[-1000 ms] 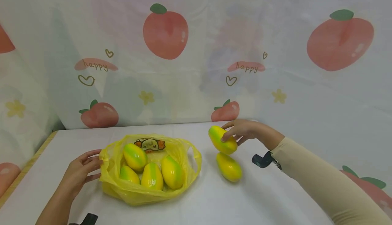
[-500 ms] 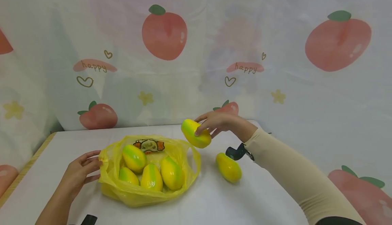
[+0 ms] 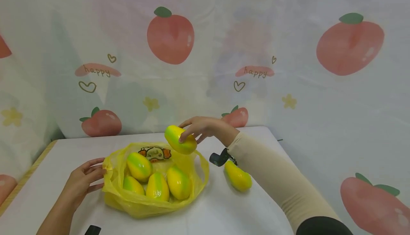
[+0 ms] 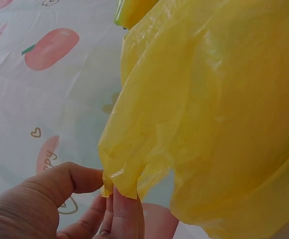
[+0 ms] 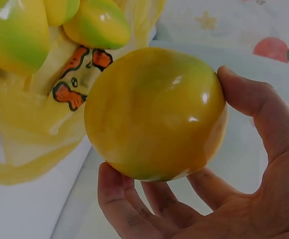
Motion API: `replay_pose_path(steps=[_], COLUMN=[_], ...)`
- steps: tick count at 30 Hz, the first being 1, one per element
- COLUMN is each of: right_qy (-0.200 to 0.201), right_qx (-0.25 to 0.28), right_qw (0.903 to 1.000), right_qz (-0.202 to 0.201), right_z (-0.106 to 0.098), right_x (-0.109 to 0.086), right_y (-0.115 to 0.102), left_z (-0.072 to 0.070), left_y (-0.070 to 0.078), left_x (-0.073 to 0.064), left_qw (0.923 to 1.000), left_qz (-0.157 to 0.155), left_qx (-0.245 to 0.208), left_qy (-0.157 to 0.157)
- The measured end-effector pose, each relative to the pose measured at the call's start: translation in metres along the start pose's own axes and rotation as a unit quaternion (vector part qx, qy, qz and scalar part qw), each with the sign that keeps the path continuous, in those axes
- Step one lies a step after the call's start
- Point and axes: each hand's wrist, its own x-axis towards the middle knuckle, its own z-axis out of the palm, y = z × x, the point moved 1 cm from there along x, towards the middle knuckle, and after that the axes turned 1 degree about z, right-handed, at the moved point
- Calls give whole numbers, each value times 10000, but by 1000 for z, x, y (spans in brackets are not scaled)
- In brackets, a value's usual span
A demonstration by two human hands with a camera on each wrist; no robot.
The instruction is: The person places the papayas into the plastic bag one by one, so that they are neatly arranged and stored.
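My right hand (image 3: 203, 128) holds a glossy yellow-green papaya (image 3: 180, 140) above the back right rim of a yellow plastic bag (image 3: 144, 210). In the right wrist view, thumb and fingers grip the held papaya (image 5: 156, 114) from opposite sides. The bag lies with its mouth wide, and several papayas (image 3: 158, 186) sit inside it. My left hand (image 3: 82, 176) is at the bag's left edge; in the left wrist view its thumb and fingers pinch a corner of the bag (image 4: 122, 179). One more papaya (image 3: 237, 178) lies on the table, right of the bag, partly behind my right wrist's camera mount.
A white cloth covers the table (image 3: 205, 220), whose wooden edge (image 3: 29, 172) shows at the left. Behind it hangs a curtain (image 3: 205, 85) printed with fruit and hearts. The bag's loop handle (image 3: 201, 171) stands up on its right side.
My right hand has carried the papaya leftward from above the lone papaya to over the bag's rim. My left hand keeps its place on the bag, and the lone papaya stays put.
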Motion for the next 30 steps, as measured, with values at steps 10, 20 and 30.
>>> replay_pose_path(steps=[10,20,30], right_qy=[-279,-262,-31], right_qx=[313,263,27], right_qw=[9991,9993,10000], right_qz=[-114,-15,39], right_z=[29,54,70], right_x=[27,49,62], right_y=[-3,-4,-4], left_z=[1,2,2], left_y=[0,-2,-1], left_x=[-1,-2,-1], left_qw=[10000,9999,9996], left_qz=[-56,-86,-246], left_qx=[-67,-60,78], left_qy=[-3,28,84])
